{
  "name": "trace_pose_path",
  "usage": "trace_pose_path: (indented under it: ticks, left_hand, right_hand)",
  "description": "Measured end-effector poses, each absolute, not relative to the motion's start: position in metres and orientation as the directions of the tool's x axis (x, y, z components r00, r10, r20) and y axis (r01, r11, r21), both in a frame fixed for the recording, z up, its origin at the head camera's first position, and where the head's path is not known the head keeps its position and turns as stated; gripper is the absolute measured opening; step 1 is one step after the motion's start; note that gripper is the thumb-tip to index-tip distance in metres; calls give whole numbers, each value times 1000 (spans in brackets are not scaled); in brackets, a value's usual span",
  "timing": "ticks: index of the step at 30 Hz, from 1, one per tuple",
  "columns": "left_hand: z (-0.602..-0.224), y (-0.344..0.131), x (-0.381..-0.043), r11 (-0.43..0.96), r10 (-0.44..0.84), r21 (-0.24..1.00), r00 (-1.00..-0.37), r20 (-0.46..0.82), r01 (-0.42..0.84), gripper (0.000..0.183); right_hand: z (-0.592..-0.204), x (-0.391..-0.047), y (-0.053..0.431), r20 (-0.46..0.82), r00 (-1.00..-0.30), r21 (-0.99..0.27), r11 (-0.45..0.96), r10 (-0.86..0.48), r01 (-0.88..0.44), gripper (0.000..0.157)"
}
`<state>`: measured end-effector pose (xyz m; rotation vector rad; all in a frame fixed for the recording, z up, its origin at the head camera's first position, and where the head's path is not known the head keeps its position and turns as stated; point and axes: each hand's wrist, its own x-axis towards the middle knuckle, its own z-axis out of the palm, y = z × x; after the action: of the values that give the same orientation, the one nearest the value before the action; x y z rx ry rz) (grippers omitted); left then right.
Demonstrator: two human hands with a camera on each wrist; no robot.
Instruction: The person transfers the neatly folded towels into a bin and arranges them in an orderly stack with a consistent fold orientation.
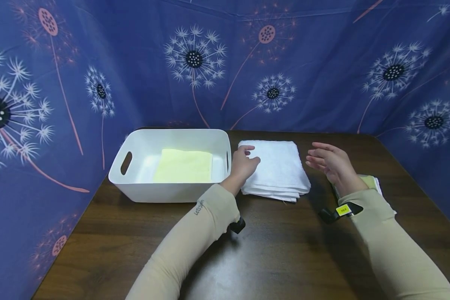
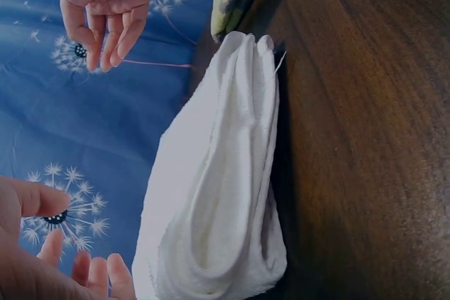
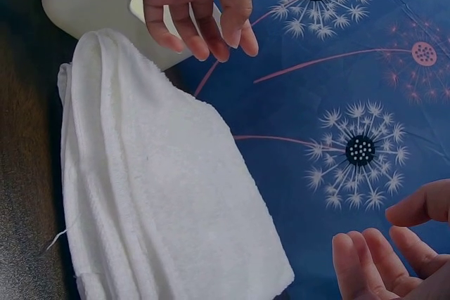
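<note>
From my remote seat, I read dark printed lettering (image 1: 199,207) on the beige left sleeve (image 1: 191,241), near its cuff, to the left of the stack of white cloths (image 1: 273,166) and nearer to me. It runs steeply up the fabric; I make out "Lets", and the letters after it look like "Slim", though they blur. To the right of the stack, and also nearer to me, I see a yellow label (image 1: 343,209) on the black wrist mount (image 1: 329,216); it carries small dark characters that I cannot read.
</note>
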<state>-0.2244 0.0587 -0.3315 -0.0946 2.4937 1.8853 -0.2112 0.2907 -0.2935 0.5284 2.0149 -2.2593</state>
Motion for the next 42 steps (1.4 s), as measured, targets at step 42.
trace_pose_path:
  ticks: [42]
  left_hand:
    - [-365, 66, -230, 167, -187, 973, -974, -129, -161, 52]
  right_hand:
    - [-343, -222, 308, -356, -894, -932, -39, 272, 359, 30]
